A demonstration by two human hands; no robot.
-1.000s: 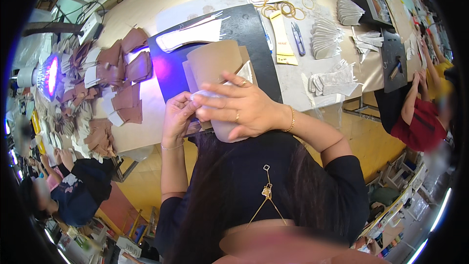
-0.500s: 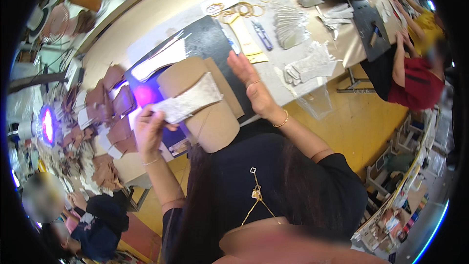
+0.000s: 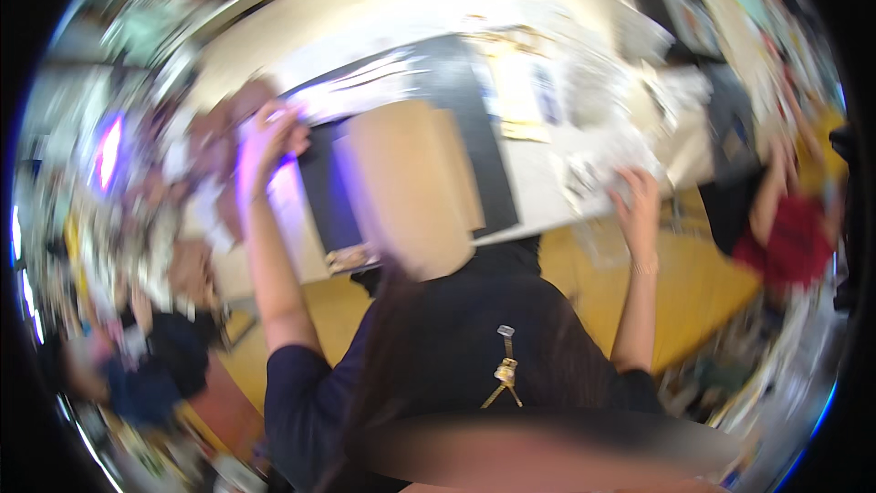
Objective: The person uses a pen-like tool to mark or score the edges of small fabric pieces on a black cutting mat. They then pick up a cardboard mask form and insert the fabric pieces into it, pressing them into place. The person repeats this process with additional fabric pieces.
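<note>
My left hand (image 3: pixel 276 135) is at the left, beside the brown pieces and near the dark board's (image 3: pixel 497 187) left edge. Its fingers are bent and smeared, so whether anything is in them does not show. On the board, in front of my body, a rounded tan form (image 3: pixel 411 187) lies with no white strip on top. Far to the right, my right hand (image 3: pixel 641 205) reaches the pile of whitish pieces (image 3: pixel 607 164), fingers bent and apart, with its tips at the pile's edge. Blur hides whether they touch it.
Brown, leather-like pieces (image 3: pixel 224 132) lie in heaps at the left, close to a bright violet lamp (image 3: pixel 109 153). A yellow strip (image 3: pixel 522 100) lies beyond the board. Other people work at the far left and at the right, one in a red top (image 3: pixel 792 242).
The white strip has left the tan form and no longer shows in my left hand. My left hand moved up toward the brown pieces; my right swung right to the whitish pile. The view shifted.
</note>
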